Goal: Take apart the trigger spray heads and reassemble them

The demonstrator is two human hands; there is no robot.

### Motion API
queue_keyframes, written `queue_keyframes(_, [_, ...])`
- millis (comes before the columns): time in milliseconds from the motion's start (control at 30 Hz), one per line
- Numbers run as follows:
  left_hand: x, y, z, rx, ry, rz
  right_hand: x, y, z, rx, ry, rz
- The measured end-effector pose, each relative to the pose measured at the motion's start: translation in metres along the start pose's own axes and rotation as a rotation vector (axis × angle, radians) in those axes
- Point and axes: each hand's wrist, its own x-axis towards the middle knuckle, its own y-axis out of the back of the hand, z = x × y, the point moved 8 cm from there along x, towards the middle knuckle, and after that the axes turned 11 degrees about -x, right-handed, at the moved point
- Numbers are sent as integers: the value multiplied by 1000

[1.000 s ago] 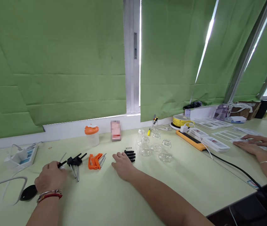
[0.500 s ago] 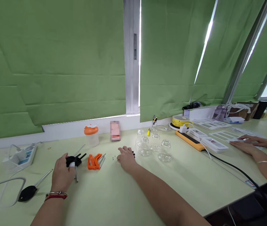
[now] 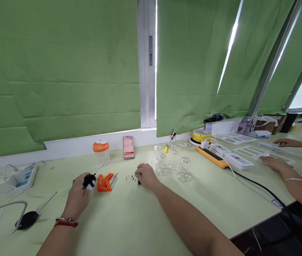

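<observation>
My left hand [image 3: 78,193] is wrapped around a black piece with a metal rod [image 3: 89,180]; a white part shows by the thumb. The rod points up and to the right, and the fingers hide much of the piece. My right hand [image 3: 147,176] rests low over the table with its fingers bent down. A small black part [image 3: 139,182] shows beneath it; what the fingertips hold, if anything, is hidden. Several tiny metal bits [image 3: 131,177], like screws, lie just left of those fingers. Between the hands are orange angular pieces [image 3: 104,182] with thin metal rods [image 3: 114,182].
Several clear glass jars [image 3: 185,169] stand right of my right hand. Behind are an orange-lidded cup [image 3: 101,153] and a pink upright item [image 3: 128,147]. A black-ended rod [image 3: 27,220] lies left, near a power strip [image 3: 30,177]. An orange-and-black strip [image 3: 212,158] and a co-worker's hands [image 3: 273,161] are right.
My left hand has moved right, and its black piece has turned. My right fingers have drawn in, and more tiny metal bits show beside them. One of the co-worker's hands has moved farther back.
</observation>
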Motion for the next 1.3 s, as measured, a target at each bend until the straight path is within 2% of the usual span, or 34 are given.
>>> queue_keyframes(67, [-5, -15, -2, -96, 91, -136, -4, 11, 14, 220, -144, 6])
queue_keyframes(133, [-12, -32, 5, -228, 132, -272, -13, 17, 24, 320, -235, -13])
queue_keyframes(233, [-25, -57, 23, -464, 145, -439, -34, 15, 37, 484, -345, -73])
queue_keyframes(333, [-35, -74, 38, -565, 180, -549, -55, 8, 44, 608, -413, -114])
queue_keyframes(500, [-41, -83, 58, -533, 117, -623, -65, -4, 39, 861, -462, -101])
queue_keyframes(667, [-47, -89, 72, -535, 116, -669, -60, -12, 28, 999, -413, -82])
queue_keyframes(867, [-53, -94, 67, -693, 301, -685, -62, -16, 31, 956, -428, -67])
queue_keyframes(1233, [-76, -111, 67, -1021, 677, -840, -63, -16, 36, 790, -470, 20])
queue_keyframes(1300, [-78, -111, 71, -1109, 702, -874, -62, -15, 38, 779, -476, 36])
